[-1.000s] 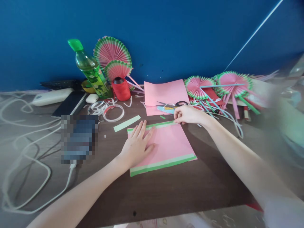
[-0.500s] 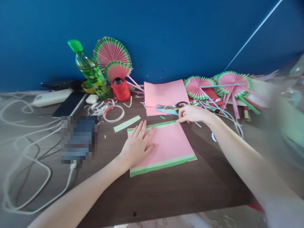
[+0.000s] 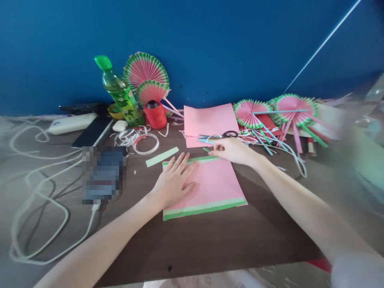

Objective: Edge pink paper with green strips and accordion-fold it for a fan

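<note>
A pink paper sheet (image 3: 213,184) with green strips along its far and near edges lies on the dark table (image 3: 210,244). My left hand (image 3: 174,182) lies flat on the sheet's left part, fingers spread. My right hand (image 3: 231,150) rests with its fingers curled at the sheet's far edge, fingertips pressing on the far green strip (image 3: 192,160). Scissors (image 3: 220,136) lie just beyond my right hand on a second pink sheet (image 3: 210,118).
A loose pale green strip (image 3: 162,156) lies left of the sheet. Behind are a green bottle (image 3: 120,92), red thread spool (image 3: 155,114), tape rings (image 3: 145,143), folded paper fans (image 3: 145,72), more fans (image 3: 273,110) at right. A phone (image 3: 103,172) and white cables (image 3: 39,208) lie left.
My right hand slid left along the far green strip, from the sheet's far right corner toward its middle. My left hand has stayed flat on the sheet.
</note>
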